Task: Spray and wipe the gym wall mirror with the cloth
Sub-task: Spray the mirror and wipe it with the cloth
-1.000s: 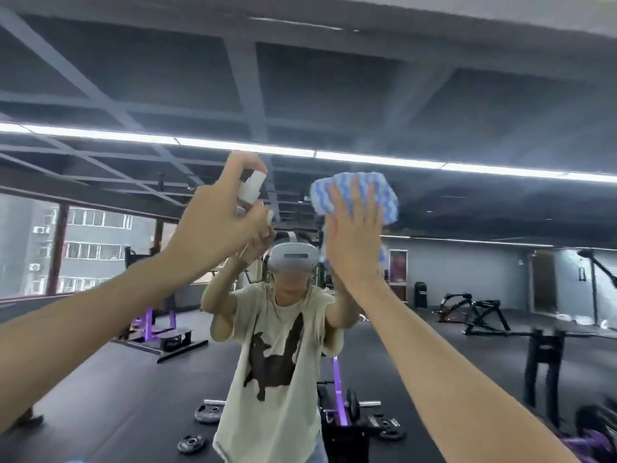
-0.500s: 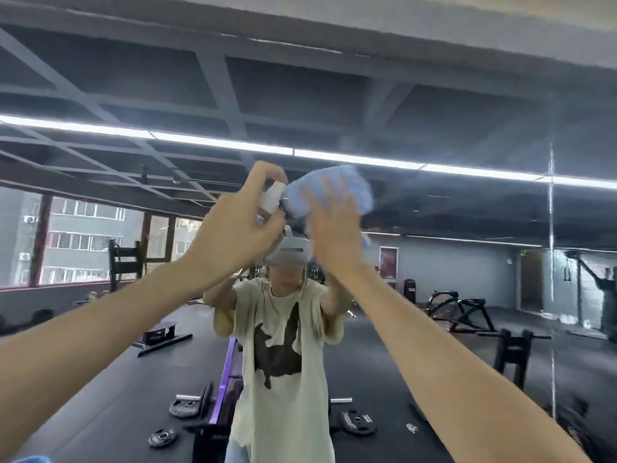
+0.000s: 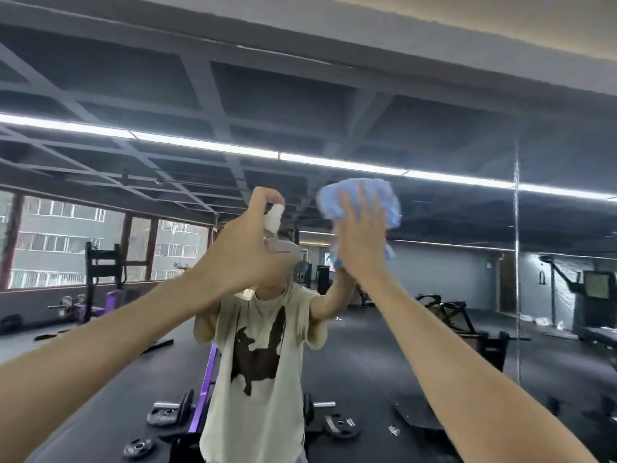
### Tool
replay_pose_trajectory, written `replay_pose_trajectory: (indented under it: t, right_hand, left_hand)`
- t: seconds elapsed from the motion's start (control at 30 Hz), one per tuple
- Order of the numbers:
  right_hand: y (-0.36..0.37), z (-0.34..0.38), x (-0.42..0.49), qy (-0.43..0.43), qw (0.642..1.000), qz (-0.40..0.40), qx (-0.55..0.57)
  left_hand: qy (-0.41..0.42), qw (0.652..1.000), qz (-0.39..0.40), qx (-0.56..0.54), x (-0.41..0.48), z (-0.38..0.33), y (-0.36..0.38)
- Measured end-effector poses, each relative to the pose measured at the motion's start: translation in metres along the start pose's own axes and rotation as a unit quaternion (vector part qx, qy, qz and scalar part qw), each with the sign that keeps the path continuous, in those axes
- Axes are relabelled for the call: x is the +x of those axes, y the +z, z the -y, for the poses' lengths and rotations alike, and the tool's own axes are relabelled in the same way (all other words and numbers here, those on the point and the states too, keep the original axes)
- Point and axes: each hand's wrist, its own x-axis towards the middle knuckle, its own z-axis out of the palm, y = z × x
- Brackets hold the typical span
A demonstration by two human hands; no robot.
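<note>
Both arms up, extended forward; left hand [image 3: 243,252] curls round a small white plastic spray bottle [image 3: 275,218], index finger hooked over its top; right hand [image 3: 362,243] flat, fingers straight, pressing a crumpled blue cloth [image 3: 384,197].

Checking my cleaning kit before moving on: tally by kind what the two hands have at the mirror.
spray bottle, gripped by the left hand: 1
blue cloth, pressed flat under the right hand: 1
Total: 2
</note>
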Motion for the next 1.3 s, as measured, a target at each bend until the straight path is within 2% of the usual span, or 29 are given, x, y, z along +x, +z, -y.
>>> replay_pose_trajectory:
  t: [0.07,0.13,0.17,0.27,0.33,0.4,0.47,0.5,0.53,0.57,0.63,0.7,0.77,0.87,1.0,1.2,1.3]
  right_hand:
    - [0.002,0.015,-0.01,-0.17,0.985,0.029,-0.001]
    - [-0.002,-0.004,-0.004,-0.232,0.972,0.041,0.015]
    - [-0.005,-0.02,0.001,-0.23,0.972,0.04,0.015]
    - [-0.015,-0.085,0.012,-0.11,0.993,0.022,0.024]
    - [-0.02,-0.132,0.017,-0.071,0.997,0.015,-0.006]
    - [-0.024,-0.162,0.021,-0.025,1.0,0.0,-0.013]
    - [-0.025,-0.157,0.015,0.086,0.995,-0.041,0.043]
    - [-0.023,-0.147,0.006,0.094,0.992,-0.06,0.056]
    - [-0.02,-0.137,-0.009,0.056,0.995,-0.065,0.051]
    - [-0.015,-0.13,-0.027,-0.027,0.997,-0.054,0.036]
    - [-0.011,-0.136,-0.053,-0.21,0.977,-0.024,0.008]
    - [-0.012,-0.157,-0.06,-0.28,0.96,-0.012,0.013]
    - [-0.017,-0.178,-0.067,-0.247,0.969,-0.016,0.015]
    - [-0.021,-0.211,-0.094,-0.144,0.989,-0.016,0.013]
    - [-0.029,-0.239,-0.131,-0.118,0.993,0.002,0.025]
    - [-0.021,-0.214,-0.152,-0.001,0.998,-0.026,0.06]
    - [-0.023,-0.207,-0.153,0.018,0.998,-0.019,0.064]
  left_hand:
    - [0.016,1.0,0.004,-0.003,0.002,-0.002,0.016]
    - [0.026,1.0,-0.009,0.007,0.001,-0.01,0.031]
    - [0.035,0.999,-0.022,0.022,-0.001,-0.015,0.036]
    - [0.06,0.994,-0.086,0.023,-0.007,-0.029,0.049]
    - [0.057,0.992,-0.11,-0.002,-0.011,-0.038,0.059]
    - [0.025,0.995,-0.101,0.009,-0.012,-0.05,0.076]
    - [-0.012,0.998,-0.06,0.034,-0.012,-0.054,0.096]
    - [-0.029,0.998,-0.04,0.041,-0.013,-0.055,0.106]
    - [-0.039,0.998,-0.023,0.047,-0.014,-0.056,0.117]
    - [-0.042,0.998,-0.008,0.054,-0.015,-0.057,0.129]
    - [-0.047,0.996,0.022,0.07,-0.023,-0.057,0.15]
    - [-0.054,0.992,0.045,0.101,-0.035,-0.055,0.171]
    - [-0.062,0.988,0.055,0.13,-0.051,-0.053,0.19]
    - [-0.079,0.981,0.071,0.165,-0.072,-0.051,0.211]
    - [-0.078,0.974,0.057,0.203,-0.09,-0.049,0.232]
    - [-0.133,0.986,0.028,0.096,-0.114,-0.052,0.255]
    - [-0.16,0.985,0.012,0.061,-0.117,-0.06,0.258]
